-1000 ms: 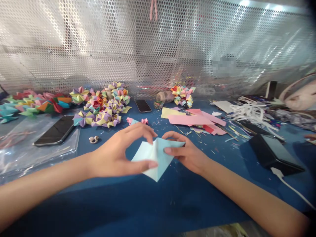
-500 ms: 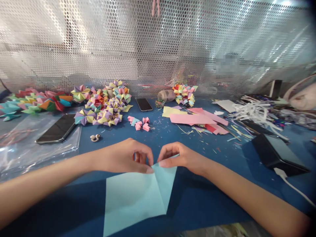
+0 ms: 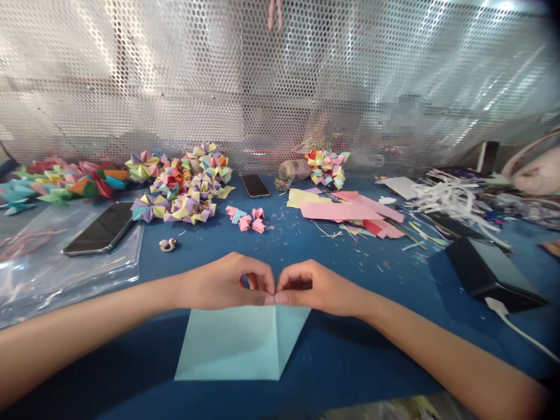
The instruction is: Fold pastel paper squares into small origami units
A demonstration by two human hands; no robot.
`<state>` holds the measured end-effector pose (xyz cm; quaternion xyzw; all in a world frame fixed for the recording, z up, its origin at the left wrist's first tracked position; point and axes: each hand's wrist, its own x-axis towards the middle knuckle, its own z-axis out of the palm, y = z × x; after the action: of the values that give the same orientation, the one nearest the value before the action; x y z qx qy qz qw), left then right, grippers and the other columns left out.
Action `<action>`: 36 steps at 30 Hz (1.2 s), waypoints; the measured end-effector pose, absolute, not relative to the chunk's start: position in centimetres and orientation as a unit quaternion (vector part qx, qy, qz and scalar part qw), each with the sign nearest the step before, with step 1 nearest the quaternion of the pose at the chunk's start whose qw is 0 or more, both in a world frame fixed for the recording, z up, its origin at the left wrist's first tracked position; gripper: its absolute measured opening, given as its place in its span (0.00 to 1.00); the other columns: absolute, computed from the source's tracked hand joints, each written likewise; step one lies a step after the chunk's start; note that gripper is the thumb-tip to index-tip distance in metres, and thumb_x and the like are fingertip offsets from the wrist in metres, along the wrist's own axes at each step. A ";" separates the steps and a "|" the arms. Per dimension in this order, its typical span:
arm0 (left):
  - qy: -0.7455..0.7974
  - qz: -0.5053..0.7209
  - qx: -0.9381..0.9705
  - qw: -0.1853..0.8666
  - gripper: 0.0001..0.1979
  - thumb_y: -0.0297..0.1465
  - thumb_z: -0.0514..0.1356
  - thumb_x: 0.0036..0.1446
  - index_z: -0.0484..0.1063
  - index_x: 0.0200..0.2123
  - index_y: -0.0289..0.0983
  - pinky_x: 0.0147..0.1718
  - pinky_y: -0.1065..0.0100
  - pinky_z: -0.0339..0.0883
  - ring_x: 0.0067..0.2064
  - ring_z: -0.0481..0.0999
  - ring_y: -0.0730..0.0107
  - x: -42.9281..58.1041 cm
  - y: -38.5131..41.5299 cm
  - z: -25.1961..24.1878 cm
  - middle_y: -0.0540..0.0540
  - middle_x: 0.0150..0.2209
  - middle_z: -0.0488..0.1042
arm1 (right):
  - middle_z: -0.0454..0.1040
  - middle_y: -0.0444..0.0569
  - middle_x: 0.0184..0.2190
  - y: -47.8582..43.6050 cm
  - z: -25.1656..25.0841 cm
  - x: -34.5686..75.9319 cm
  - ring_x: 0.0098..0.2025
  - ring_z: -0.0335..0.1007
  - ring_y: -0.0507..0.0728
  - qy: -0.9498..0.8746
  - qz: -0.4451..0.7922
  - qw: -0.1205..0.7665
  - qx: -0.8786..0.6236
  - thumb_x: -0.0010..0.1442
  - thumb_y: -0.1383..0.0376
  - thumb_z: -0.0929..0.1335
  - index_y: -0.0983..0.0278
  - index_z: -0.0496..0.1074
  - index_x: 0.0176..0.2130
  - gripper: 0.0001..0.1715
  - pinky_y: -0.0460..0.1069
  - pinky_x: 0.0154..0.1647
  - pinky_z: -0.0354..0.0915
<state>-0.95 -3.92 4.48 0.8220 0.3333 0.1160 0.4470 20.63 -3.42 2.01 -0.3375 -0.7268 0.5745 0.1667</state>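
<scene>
A light blue sheet of paper (image 3: 231, 347) hangs or lies in front of me, with a crease running down its right part and a slanting right edge. My left hand (image 3: 236, 283) pinches its upper edge between thumb and fingers, close to the crease. Just to the right, my right hand (image 3: 312, 289) pinches the same edge, and the two thumb tips meet at the top of the crease. Both hands cover most of the paper's upper edge.
Small pink folded paper pieces (image 3: 245, 220) lie beyond my hands, with folded paper flowers (image 3: 184, 186) behind to the left. Pink paper strips (image 3: 350, 211) sit right of centre. A phone (image 3: 100, 228) rests at left; a black boxy device (image 3: 494, 274) with a white cable stands at right.
My right hand has moved left and slightly down, so its thumb now meets the left thumb. The paper's lower left corner has risen and its lower edge is now straight and level.
</scene>
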 end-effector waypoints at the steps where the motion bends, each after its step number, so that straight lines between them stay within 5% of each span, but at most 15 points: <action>1: 0.340 0.121 0.815 0.453 0.08 0.36 0.59 0.56 0.73 0.32 0.37 0.31 0.74 0.62 0.31 0.69 0.75 -1.0 -3.8 4.4 0.51 0.30 0.73 | 0.71 0.42 0.26 -3.4 2.0 20.6 0.29 0.63 0.49 -0.723 0.577 0.174 -0.338 0.51 0.56 0.73 0.64 0.75 0.31 0.14 0.45 0.32 0.59; 15: 0.399 0.177 0.767 0.470 0.11 0.38 0.61 0.53 0.72 0.30 0.36 0.25 0.75 0.57 0.26 0.63 0.77 -0.8 -2.7 3.0 0.52 0.25 0.68 | 0.72 0.43 0.28 -2.4 1.2 20.4 0.31 0.65 0.50 -0.722 0.538 0.222 -0.374 0.53 0.55 0.71 0.64 0.74 0.31 0.14 0.46 0.34 0.61; 20: 0.414 0.131 0.736 0.519 0.14 0.41 0.64 0.50 0.73 0.33 0.36 0.24 0.75 0.57 0.26 0.64 0.78 -1.1 -2.2 3.1 0.52 0.26 0.70 | 0.74 0.44 0.28 -2.1 1.4 20.9 0.31 0.67 0.51 -0.702 0.544 0.234 -0.396 0.50 0.55 0.73 0.63 0.75 0.31 0.14 0.46 0.34 0.63; 25: 0.460 0.151 0.690 0.538 0.18 0.44 0.67 0.44 0.73 0.30 0.35 0.20 0.76 0.52 0.22 0.62 0.79 -1.8 -0.9 2.4 0.53 0.22 0.69 | 0.73 0.45 0.25 -0.4 0.9 22.0 0.26 0.66 0.50 -0.675 0.542 0.236 -0.443 0.45 0.55 0.75 0.64 0.75 0.31 0.18 0.44 0.22 0.61; 36: 0.483 0.194 0.666 0.534 0.18 0.43 0.68 0.44 0.73 0.28 0.33 0.20 0.76 0.53 0.21 0.63 0.80 -1.8 -0.4 1.7 0.53 0.22 0.70 | 0.73 0.45 0.25 0.4 0.3 22.0 0.24 0.66 0.49 -0.640 0.528 0.309 -0.465 0.43 0.55 0.76 0.65 0.75 0.29 0.18 0.46 0.26 0.67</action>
<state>-1.83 -0.35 1.73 0.6661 0.4832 0.1940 0.5341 22.00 0.41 0.31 -0.4649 -0.6396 0.5283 0.3092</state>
